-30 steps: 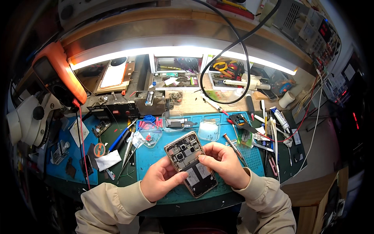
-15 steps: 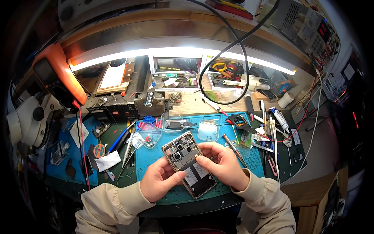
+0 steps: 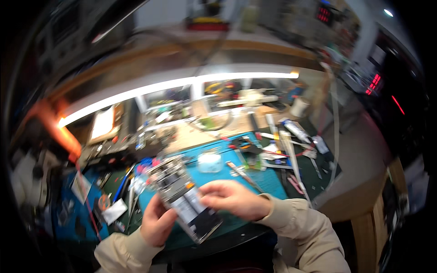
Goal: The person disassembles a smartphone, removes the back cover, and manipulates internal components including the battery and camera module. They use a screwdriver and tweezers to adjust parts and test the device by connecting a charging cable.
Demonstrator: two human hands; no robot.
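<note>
An opened smartphone (image 3: 184,195), its back cover off, is tilted over the bench mat. Camera modules and metal shields show at its far end, and a dark battery with pale labels at its near end. My left hand (image 3: 157,223) is closed round its left edge, thumb on the side. My right hand (image 3: 234,200) has curled fingers and a thumb at the phone's right edge beside the battery. Motion blur hides the exact fingertip contact. A small orange patch shows on the phone's middle, left of my right fingertips.
Under the phone lies a blue work mat (image 3: 268,182). A clear plastic box (image 3: 210,162) stands beyond it, with a screwdriver (image 3: 243,175) to its right. Pens, tubes and a pink tool (image 3: 297,184) crowd the right side. An orange multimeter (image 3: 61,132) stands left, below a bright light bar (image 3: 182,86).
The view has swung and blurred. The phone and both hands sit further left in it. My right fingers have slid from the phone's upper part to its right edge, exposing an orange patch.
</note>
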